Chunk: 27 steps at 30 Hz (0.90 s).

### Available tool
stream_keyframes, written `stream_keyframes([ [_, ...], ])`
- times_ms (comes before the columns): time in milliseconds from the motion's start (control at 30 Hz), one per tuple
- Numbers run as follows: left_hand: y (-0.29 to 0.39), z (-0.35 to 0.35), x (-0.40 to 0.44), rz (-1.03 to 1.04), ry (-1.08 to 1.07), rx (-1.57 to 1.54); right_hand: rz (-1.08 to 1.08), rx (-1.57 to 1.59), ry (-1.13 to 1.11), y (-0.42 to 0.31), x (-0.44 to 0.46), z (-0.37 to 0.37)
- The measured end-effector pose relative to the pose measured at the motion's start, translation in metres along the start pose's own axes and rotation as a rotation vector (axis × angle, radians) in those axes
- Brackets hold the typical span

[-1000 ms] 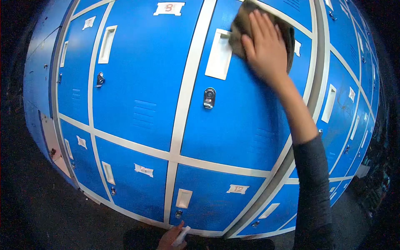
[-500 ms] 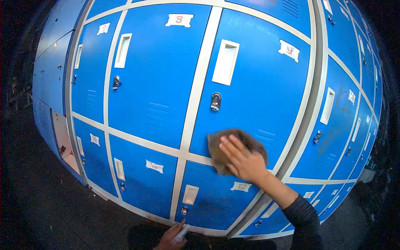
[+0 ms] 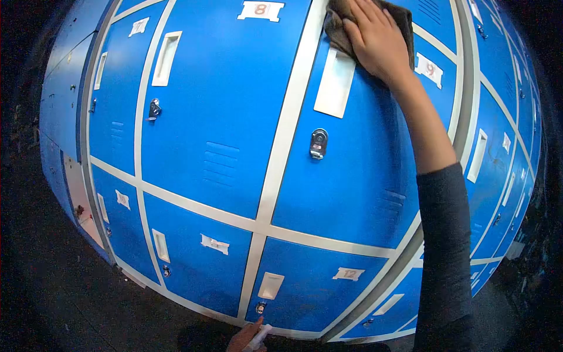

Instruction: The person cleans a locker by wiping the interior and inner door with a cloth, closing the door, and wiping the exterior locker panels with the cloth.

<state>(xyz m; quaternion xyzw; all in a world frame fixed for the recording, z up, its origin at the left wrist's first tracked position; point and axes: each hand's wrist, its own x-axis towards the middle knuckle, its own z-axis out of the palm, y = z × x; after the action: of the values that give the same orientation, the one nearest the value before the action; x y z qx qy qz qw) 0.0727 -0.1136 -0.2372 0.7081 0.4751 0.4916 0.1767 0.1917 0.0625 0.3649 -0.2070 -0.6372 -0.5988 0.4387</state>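
My right hand presses a dark brown cloth against the top of the blue locker door numbered 9, its fingers spread over the fabric. The cloth covers the upper end of that door's white recessed handle. Below the handle is a metal lock. Low in the view, my left hand is closed around a white plastic object, partly cut off by the frame edge. This hand is just under the lock of locker door 12.
Locker door 8 stands to the left, with more numbered doors around it. Another locker block runs off to the right. Paler blue lockers are at far left, one compartment open. Dark floor lies below.
My right hand and the cloth have moved up from the lower edge of door 9 to its top. The view has shifted slightly. My left hand still holds the white object low down.
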Motion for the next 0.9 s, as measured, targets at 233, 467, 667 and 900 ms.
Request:
stream_keyframes([
  [233, -0.008, 0.001, 0.000, 0.082, 0.133, -0.159, -0.006, 0.036, 0.011, -0.012, -0.018, -0.005],
  [467, 0.023, -0.009, -0.003, 0.064, 0.128, 0.003, -0.079, 0.142, -0.049, -0.039, -0.104, -0.032],
  [667, 0.016, -0.007, -0.007, 0.321, 0.142, 0.165, -0.234, 0.386, -0.450, -0.081, -0.228, -0.075],
  [900, -0.008, -0.009, -0.005, -0.062, -0.062, -0.059, -0.426, 0.286, -0.476, -0.061, -0.224, -0.082],
])
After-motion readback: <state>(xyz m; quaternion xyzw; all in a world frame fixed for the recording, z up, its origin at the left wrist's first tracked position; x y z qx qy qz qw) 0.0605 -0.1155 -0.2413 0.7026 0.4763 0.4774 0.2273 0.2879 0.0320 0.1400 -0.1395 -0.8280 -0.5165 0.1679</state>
